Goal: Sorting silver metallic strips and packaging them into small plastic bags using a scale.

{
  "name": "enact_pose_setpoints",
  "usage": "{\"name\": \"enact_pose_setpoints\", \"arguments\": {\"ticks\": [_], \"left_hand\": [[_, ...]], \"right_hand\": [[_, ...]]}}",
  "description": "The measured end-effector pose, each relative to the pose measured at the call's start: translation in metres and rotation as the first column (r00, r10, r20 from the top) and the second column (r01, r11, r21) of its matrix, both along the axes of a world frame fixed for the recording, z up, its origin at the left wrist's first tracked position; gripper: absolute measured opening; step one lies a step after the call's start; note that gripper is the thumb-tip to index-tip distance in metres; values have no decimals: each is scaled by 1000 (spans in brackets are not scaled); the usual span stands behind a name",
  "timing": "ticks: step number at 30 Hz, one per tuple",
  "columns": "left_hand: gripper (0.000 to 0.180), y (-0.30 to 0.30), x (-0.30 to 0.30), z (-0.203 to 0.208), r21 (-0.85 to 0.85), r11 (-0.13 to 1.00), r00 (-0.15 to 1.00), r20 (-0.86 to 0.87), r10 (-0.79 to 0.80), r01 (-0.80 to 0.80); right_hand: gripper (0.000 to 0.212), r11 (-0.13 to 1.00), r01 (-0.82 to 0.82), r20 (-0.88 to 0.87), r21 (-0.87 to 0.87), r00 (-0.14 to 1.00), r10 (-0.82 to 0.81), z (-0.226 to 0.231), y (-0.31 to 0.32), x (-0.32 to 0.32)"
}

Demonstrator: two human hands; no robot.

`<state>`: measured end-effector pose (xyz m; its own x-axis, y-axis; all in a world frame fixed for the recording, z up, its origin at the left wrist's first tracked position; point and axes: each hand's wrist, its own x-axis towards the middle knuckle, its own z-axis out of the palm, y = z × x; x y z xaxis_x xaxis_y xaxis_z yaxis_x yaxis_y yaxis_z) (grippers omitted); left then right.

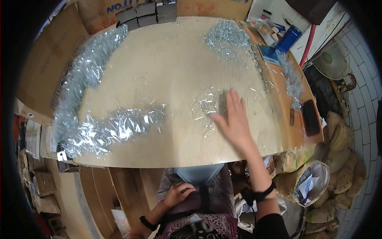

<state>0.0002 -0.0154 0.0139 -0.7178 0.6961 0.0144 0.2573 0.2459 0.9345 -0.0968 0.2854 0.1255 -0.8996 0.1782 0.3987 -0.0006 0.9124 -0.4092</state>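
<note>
My right hand [234, 119] lies over the table with its fingers stretched out and thumb apart, holding nothing. Just left of its thumb is a small, loose scatter of thin, shiny metal pins [207, 105]. Down in my lap rests my left hand [181, 194], its fingers loosely bent against my clothing and nothing visible in them. A long heap of the same kind of pins [89, 65] runs along the table's left side. It bends into a band of pins [115, 129] near the front. Another pile of pins [227, 38] sits at the far right.
The pale tabletop [171, 51] has a curved front edge. On its right side lie a phone [310, 118], a strip of pins [292, 81] and a blue box [288, 38]. Cardboard boxes [51, 59] border the left. A fan [331, 58] and sacks [344, 159] stand at right.
</note>
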Motion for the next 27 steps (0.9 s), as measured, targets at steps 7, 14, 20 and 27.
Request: {"name": "enact_pose_setpoints", "arguments": {"ticks": [7, 14, 20, 27], "left_hand": [[10, 10, -4, 6, 63, 998, 999, -28, -16, 17], [11, 5, -2, 5, 53, 998, 1000, 25, 14, -15], [13, 8, 1, 19, 52, 998, 998, 57, 35, -38], [14, 8, 7, 35, 14, 999, 996, 87, 28, -29]], "right_hand": [[82, 959, 249, 148, 136, 952, -269, -6, 68, -92], [64, 949, -314, 267, 2, 915, 302, 3, 3, -59], [46, 772, -408, 59, -487, 867, 496, -5, -20, 3], [50, 960, -227, 111, 162, 971, 211, 4, -112, 57]]}}
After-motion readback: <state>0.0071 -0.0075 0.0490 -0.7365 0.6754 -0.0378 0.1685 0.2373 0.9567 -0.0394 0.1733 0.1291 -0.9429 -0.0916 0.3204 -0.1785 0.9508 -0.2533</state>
